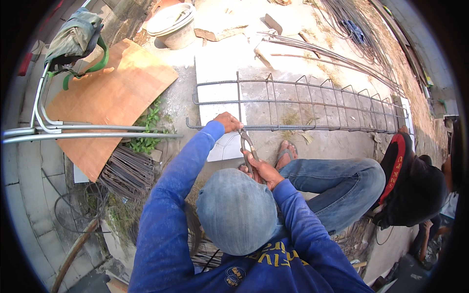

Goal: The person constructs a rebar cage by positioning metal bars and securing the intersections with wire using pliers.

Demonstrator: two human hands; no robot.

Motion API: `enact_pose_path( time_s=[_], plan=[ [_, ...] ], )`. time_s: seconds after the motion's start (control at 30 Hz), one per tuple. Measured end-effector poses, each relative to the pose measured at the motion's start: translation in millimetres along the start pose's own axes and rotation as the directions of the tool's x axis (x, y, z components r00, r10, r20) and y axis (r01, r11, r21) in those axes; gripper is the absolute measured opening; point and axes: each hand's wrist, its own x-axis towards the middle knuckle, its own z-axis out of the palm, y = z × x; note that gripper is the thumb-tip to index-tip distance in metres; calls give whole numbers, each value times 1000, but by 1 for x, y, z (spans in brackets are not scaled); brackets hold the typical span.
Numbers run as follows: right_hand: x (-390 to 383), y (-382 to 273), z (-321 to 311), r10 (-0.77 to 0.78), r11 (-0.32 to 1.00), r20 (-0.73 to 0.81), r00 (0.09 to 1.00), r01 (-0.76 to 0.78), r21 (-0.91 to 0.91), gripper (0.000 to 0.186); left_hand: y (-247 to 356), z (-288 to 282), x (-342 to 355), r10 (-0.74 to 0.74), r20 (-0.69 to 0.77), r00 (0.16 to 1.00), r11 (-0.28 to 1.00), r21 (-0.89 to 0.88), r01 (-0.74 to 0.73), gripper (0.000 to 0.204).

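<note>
My left hand (228, 122) is pinched at the near bar of a long rebar cage (293, 127), beside the jaws of long metal pincers (247, 143); what its fingertips hold is too small to make out. My right hand (261, 168) is closed round the pincers' handles, below the cage. A white slab (215, 73) lies under the cage's left end. My bare right foot (286, 153) in a flip-flop is just beside the tool, and my denim-covered bent knee fills the lower middle, hiding part of my right hand.
A plywood sheet (88, 112), metal tubes (97, 128) and bundled rods (122, 173) lie left. A bucket (173, 36) and loose steel bars (322, 56) are beyond. A co-worker (410, 190) in black crouches right, one hand (402, 130) at the cage's far end; another person shows lower right.
</note>
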Motion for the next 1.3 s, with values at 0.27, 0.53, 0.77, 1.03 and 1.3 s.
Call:
enact_pose_path(
  time_s=[0.27, 0.53, 0.77, 1.03, 1.3],
  plan=[
    [-34, -30, 9, -38, 999, -2, 999, 38, -27, 53, -14, 3, -3, 54, 0, 999, 998, 16, -54, 45],
    [-14, -4, -11, -49, 905, 196, 979, -40, 424, 42, 2, 7, 14, -69, 101, 992, 995, -59, 75, 47],
    [-34, 4, 5, -709, 337, -278, 648, -34, -941, 45, 8, 6, 8, -114, 115, 987, 993, -20, 117, 46],
    [-16, 1, -5, -1, 998, -12, 1000, 1, -67, 56, 11, 3, 6, -100, 102, 990, 995, 31, 97, 46],
    [-31, -18, 0, -390, 820, -235, 890, 220, -528, 43, 18, 9, 6, -77, 60, 995, 997, -13, 77, 44]
  ],
)
